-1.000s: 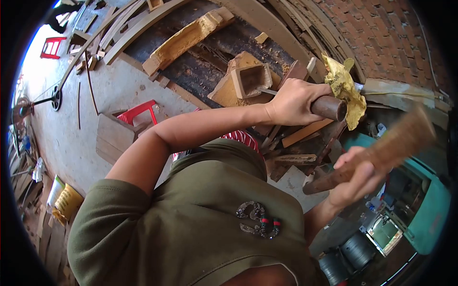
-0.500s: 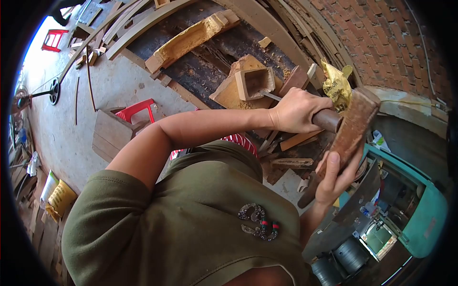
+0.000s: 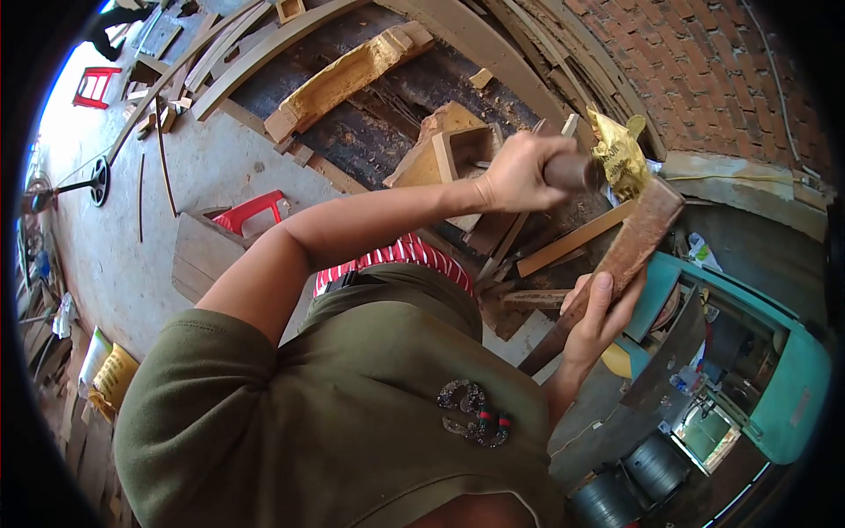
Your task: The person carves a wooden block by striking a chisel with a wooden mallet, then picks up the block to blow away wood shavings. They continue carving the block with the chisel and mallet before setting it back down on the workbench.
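The left hand (image 3: 521, 176) grips a chisel handle (image 3: 574, 173) (slightly blurred) beside a hollowed wooden block (image 3: 445, 158); the right hand (image 3: 600, 321) clasps a wooden mallet (image 3: 647, 220).

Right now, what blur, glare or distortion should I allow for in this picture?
Head view: the left hand and the handle it grips are motion-blurred; the right hand and wooden mallet look crisper; the floor glares white at upper left; the brick wall looks bowed, and black rounds off the corners.

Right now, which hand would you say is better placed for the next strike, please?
The right hand, likely: it grips the mallet, whose head is near the free end of the chisel handle, while the left hand holds that handle.
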{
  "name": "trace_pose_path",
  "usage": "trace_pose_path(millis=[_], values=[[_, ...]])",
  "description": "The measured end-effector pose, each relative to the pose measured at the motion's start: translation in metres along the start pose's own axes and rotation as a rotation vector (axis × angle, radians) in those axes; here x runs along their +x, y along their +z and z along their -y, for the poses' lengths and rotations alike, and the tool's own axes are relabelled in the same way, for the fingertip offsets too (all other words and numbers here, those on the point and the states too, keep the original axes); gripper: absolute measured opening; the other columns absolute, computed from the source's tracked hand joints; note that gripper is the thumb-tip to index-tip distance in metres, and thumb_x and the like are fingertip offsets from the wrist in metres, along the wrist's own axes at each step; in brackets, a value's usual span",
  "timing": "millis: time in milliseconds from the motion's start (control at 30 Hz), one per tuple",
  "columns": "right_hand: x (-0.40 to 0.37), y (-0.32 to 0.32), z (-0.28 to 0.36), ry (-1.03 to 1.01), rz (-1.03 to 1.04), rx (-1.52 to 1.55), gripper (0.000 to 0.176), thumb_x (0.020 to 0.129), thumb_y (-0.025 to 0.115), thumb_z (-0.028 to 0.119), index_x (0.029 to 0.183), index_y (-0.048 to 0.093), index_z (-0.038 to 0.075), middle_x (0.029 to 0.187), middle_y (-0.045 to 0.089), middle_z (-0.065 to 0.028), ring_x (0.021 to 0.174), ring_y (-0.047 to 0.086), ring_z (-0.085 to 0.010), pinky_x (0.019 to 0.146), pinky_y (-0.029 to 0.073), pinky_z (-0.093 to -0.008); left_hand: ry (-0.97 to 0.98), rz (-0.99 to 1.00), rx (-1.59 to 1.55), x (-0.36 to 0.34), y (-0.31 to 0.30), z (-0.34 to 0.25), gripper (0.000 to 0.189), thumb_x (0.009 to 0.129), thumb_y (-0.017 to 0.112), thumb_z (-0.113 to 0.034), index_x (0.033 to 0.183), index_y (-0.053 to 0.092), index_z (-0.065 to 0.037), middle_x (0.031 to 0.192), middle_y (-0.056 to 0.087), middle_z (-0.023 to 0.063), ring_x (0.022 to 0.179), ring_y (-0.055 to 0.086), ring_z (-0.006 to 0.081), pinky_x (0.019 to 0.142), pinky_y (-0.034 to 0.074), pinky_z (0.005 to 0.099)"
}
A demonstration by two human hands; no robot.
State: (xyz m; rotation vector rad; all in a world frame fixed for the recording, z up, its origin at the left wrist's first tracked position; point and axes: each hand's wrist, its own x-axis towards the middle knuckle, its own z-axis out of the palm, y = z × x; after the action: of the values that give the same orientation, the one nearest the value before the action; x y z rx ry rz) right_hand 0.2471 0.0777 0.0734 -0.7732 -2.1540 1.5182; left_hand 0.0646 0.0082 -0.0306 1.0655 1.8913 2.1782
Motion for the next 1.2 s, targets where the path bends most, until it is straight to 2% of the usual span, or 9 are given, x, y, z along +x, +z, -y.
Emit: trace_pose_path(millis=[100, 167, 367, 733, 833, 1033, 1100, 1133, 1200], values=[[-0.001, -0.004, 0.000, -0.032, -0.089, -0.006, 0.064, 0.097, 0.056, 0.028, 0.148, 0.027, 0.000, 0.088, 0.053, -0.0101, 0.058, 0.049, -0.0134, 0.046, 0.040, -0.0263, -0.097, -0.005, -0.075, 0.019, -0.007, -0.024, 0.022, 0.069, 0.075, -0.019, 0.083, 0.063, -0.008, 0.068, 0.064, 0.0153, 0.067, 0.067, 0.0336, 0.060, 0.052, 0.0396], [0.000, -0.007, 0.001, -0.028, -0.122, -0.025, 0.065, 0.097, 0.056, 0.028, 0.148, 0.027, 0.001, 0.088, 0.053, -0.0102, 0.059, 0.049, -0.0135, 0.046, 0.040, -0.0259, 0.020, 0.040, -0.053, 0.024, -0.002, -0.031, 0.023, 0.072, 0.078, -0.012, 0.086, 0.062, -0.004, 0.071, 0.065, 0.0101, 0.066, 0.069, 0.0194, 0.060, 0.051, 0.0330], [0.005, -0.012, 0.003, -0.015, -0.163, -0.051, 0.064, 0.098, 0.056, 0.028, 0.147, 0.027, 0.000, 0.087, 0.054, -0.0110, 0.059, 0.050, -0.0138, 0.045, 0.040, -0.0257, 0.100, 0.050, 0.017, 0.010, 0.015, -0.025, 0.026, 0.068, 0.077, -0.014, 0.089, 0.063, -0.007, 0.074, 0.065, 0.0131, 0.070, 0.066, 0.0329, 0.062, 0.052, 0.0370], [0.016, -0.005, 0.031, -0.374, -0.178, -0.002, 0.063, 0.100, 0.048, 0.033, 0.148, 0.025, -0.001, 0.078, 0.049, -0.0115, 0.061, 0.049, -0.0145, 0.048, 0.042, -0.0262, 0.066, 0.120, 0.076, 0.002, 0.028, -0.026, 0.027, 0.065, 0.075, -0.021, 0.088, 0.063, -0.012, 0.066, 0.063, 0.0123, 0.067, 0.065, 0.0344, 0.058, 0.050, 0.0436], [0.038, -0.015, 0.022, -0.446, 0.017, -0.492, 0.061, 0.098, 0.053, 0.026, 0.145, 0.031, -0.005, 0.077, 0.051, -0.0091, 0.057, 0.049, -0.0133, 0.050, 0.041, -0.0259, 0.060, 0.155, 0.092, 0.001, 0.030, -0.024, 0.028, 0.064, 0.075, -0.021, 0.089, 0.063, -0.013, 0.067, 0.063, 0.0113, 0.068, 0.065, 0.0344, 0.059, 0.050, 0.0439], [0.025, -0.007, 0.041, -0.429, -0.128, 0.074, 0.046, 0.097, 0.055, 0.027, 0.130, 0.044, -0.004, 0.078, 0.054, -0.0094, 0.057, 0.049, -0.0110, 0.050, 0.039, -0.0212, 0.049, 0.180, 0.114, -0.004, 0.029, -0.023, 0.030, 0.064, 0.075, -0.023, 0.090, 0.064, -0.014, 0.071, 0.065, 0.0106, 0.070, 0.065, 0.0342, 0.061, 0.050, 0.0443], [0.033, -0.009, 0.022, -0.319, 0.034, -0.429, 0.060, 0.094, 0.060, 0.028, 0.140, 0.039, -0.003, 0.082, 0.056, -0.0087, 0.059, 0.048, -0.0078, 0.051, 0.038, -0.0211, 0.039, 0.183, 0.134, -0.007, 0.026, -0.014, 0.031, 0.064, 0.075, -0.022, 0.092, 0.064, -0.014, 0.073, 0.066, 0.0116, 0.071, 0.065, 0.0343, 0.062, 0.051, 0.0442], [0.053, -0.013, 0.015, -0.757, 0.097, -0.909, 0.063, 0.093, 0.060, 0.026, 0.144, 0.036, -0.002, 0.083, 0.056, -0.0067, 0.059, 0.047, -0.0072, 0.051, 0.037, -0.0210, 0.024, 0.161, 0.142, -0.008, 0.020, -0.008, 0.031, 0.064, 0.075, -0.022, 0.092, 0.064, -0.014, 0.074, 0.066, 0.0121, 0.072, 0.066, 0.0344, 0.063, 0.051, 0.0441], [0.035, -0.013, 0.016, -0.383, 0.074, -0.484, 0.063, 0.094, 0.059, 0.026, 0.145, 0.034, -0.002, 0.084, 0.056, -0.0080, 0.058, 0.048, -0.0091, 0.051, 0.038, -0.0224, 0.058, 0.138, 0.111, 0.001, 0.013, 0.007, 0.031, 0.064, 0.074, -0.020, 0.092, 0.064, -0.013, 0.075, 0.067, 0.0134, 0.073, 0.066, 0.0355, 0.064, 0.052, 0.0441]])
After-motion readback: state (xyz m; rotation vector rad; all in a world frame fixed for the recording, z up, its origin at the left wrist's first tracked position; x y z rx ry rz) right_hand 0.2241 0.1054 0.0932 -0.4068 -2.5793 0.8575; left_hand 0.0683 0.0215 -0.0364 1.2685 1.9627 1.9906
